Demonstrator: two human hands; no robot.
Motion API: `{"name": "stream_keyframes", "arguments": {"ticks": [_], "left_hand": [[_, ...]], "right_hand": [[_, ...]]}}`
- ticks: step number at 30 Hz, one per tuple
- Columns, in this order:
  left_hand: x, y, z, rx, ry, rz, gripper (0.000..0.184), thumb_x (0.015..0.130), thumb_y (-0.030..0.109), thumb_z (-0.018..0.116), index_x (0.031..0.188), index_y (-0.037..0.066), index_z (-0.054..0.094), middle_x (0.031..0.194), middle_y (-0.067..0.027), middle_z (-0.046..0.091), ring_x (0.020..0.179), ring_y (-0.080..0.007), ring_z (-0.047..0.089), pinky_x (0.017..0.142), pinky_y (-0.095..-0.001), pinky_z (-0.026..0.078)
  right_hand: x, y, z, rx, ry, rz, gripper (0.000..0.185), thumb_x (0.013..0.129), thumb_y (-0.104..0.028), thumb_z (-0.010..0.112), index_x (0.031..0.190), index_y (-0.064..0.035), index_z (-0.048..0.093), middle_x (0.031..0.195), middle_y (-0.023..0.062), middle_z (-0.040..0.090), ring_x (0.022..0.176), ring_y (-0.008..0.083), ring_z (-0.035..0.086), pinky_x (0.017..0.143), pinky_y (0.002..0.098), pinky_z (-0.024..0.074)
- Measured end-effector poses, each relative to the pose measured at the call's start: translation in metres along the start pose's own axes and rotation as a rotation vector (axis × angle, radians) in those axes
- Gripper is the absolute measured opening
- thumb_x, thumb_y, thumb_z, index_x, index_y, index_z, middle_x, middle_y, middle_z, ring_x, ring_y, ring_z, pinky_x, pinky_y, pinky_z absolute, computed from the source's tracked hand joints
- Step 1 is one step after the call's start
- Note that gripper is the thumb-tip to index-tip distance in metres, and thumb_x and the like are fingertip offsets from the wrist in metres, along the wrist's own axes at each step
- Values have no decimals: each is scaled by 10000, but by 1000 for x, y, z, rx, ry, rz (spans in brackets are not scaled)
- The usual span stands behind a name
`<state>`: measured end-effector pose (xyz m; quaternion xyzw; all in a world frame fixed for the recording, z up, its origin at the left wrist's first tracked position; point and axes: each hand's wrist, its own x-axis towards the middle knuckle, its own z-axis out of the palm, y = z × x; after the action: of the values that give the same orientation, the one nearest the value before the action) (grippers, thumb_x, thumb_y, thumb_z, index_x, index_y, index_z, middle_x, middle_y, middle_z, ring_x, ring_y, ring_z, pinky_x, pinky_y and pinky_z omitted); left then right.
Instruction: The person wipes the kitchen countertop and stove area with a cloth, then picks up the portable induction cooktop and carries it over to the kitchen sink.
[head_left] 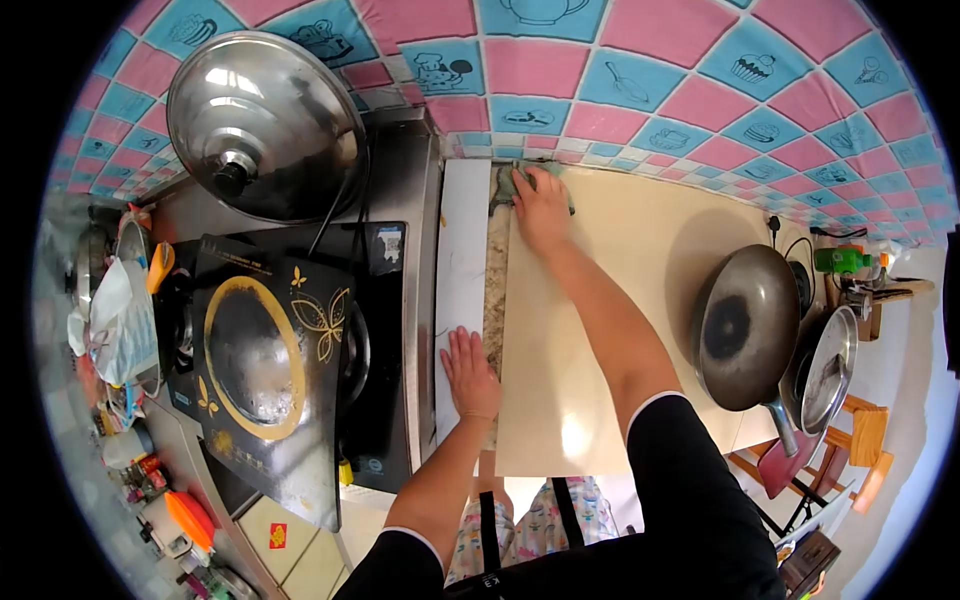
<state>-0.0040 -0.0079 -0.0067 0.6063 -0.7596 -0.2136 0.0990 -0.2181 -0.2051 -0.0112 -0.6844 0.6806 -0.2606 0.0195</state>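
Note:
At the back of the counter, against the tiled wall, my right hand (542, 210) presses down on a grey-green cloth (507, 183), which is partly hidden beneath the fingers. My left hand (470, 375) lies flat with its fingers stretched out, resting on the white strip (463, 260) beside the stove. Between that strip and the cream countertop (600, 300) runs a narrow mottled stone band (496, 270). The left hand holds nothing.
On the left, an induction cooker (270, 360) with a gold ring sits tilted on the black hob (390, 440). A large steel lid (265, 125) leans at the back wall. To the right stand a wok (748, 328) and a glass lid (830, 370). A wooden chair (868, 435) is beyond.

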Motion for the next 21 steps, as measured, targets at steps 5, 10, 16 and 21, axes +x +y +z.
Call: {"name": "stream_keyframes", "arguments": {"ticks": [5,10,16,21], "left_hand": [[2,3,0,-31,21,-7,594,773,44,533,1344,1,374,1466,-180,283,1392,-334,185,1131,-517,115],[9,0,6,-45,61,23,581,772,33,515,1334,-17,375,1461,-195,283,1388,-348,192,1128,-522,112],[1,-1,4,-29,37,8,587,769,33,520,1337,-14,379,1464,-192,280,1387,-345,197,1130,-520,110],[5,0,8,-47,55,35,604,762,34,532,1343,-11,371,1473,-189,261,1392,-343,181,1131,-515,106]], "right_hand": [[-91,-30,-23,78,-58,-157,360,731,-50,622,1089,-77,630,997,83,529,967,282,483,837,414,374],[-93,-54,-27,506,-108,41,372,739,44,605,1094,-67,617,1014,143,531,971,329,497,853,412,405],[61,-68,40,142,-9,-11,285,808,-73,519,1076,-44,612,1207,126,529,1131,297,470,952,416,367],[4,-85,53,-35,-85,-75,213,790,-149,564,979,-69,621,1300,100,476,1230,260,404,1039,478,274]]}}
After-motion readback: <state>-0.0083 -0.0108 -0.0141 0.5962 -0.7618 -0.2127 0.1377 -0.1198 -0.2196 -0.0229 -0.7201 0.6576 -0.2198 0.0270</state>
